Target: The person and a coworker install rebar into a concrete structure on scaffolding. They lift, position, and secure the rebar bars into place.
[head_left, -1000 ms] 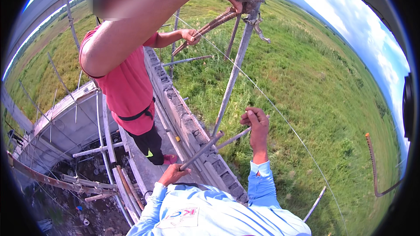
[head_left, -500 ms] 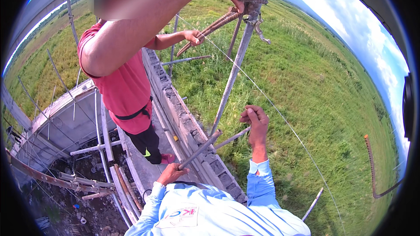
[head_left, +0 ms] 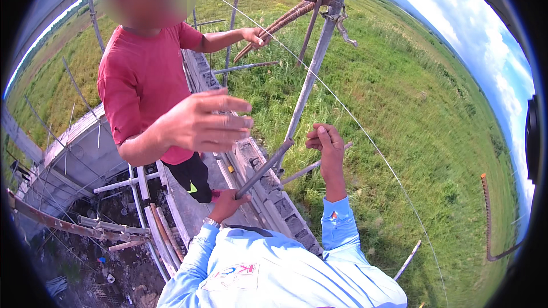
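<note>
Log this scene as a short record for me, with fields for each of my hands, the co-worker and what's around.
Left hand: closed around a metal rod
Right hand: raised, fingers curled toward the thumb; unclear whether it holds anything small
Co-worker: red shirt, one hand open in the air, the other at rusty bars
Support: leaning metal pole
Line: taut string
Surroundings: block wall, green grass
</note>
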Demonstrator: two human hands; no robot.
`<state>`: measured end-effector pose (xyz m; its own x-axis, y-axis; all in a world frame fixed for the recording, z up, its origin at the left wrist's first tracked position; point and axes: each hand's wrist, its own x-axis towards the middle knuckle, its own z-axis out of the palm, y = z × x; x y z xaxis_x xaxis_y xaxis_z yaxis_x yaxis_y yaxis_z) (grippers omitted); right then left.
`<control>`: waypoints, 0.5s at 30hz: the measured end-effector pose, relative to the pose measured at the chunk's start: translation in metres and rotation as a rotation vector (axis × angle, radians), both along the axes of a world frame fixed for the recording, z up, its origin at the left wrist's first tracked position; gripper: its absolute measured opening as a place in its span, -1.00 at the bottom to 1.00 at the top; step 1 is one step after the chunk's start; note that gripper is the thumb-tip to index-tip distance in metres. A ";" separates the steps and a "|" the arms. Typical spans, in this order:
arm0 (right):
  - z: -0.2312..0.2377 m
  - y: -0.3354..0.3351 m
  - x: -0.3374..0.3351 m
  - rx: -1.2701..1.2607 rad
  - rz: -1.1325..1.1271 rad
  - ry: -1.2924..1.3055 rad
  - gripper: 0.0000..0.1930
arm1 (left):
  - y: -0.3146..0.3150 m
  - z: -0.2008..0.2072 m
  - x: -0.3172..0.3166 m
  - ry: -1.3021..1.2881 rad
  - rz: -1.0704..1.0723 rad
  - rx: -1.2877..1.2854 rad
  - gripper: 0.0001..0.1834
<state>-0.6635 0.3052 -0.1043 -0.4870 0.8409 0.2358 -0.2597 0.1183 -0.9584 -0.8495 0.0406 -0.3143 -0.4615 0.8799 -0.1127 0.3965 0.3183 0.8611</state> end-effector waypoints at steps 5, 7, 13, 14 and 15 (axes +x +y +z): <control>-0.035 -0.020 -0.036 -0.115 0.164 -0.159 -0.49 | 0.081 -0.007 -0.027 -0.223 0.034 0.277 -0.50; -0.042 -0.020 -0.056 0.049 0.297 -0.240 -0.47 | 0.118 -0.007 -0.035 -0.203 0.079 0.278 -0.60; -0.033 0.002 -0.099 0.182 0.254 -0.298 -0.60 | 0.190 0.022 -0.032 -0.433 -0.098 0.566 -0.70; -0.029 0.009 -0.102 0.198 0.207 -0.382 -0.61 | 0.196 0.035 -0.035 -0.497 -0.134 0.590 -0.67; -0.026 0.014 -0.104 0.206 0.156 -0.469 -0.62 | 0.199 0.048 -0.038 -0.659 -0.177 0.511 -0.62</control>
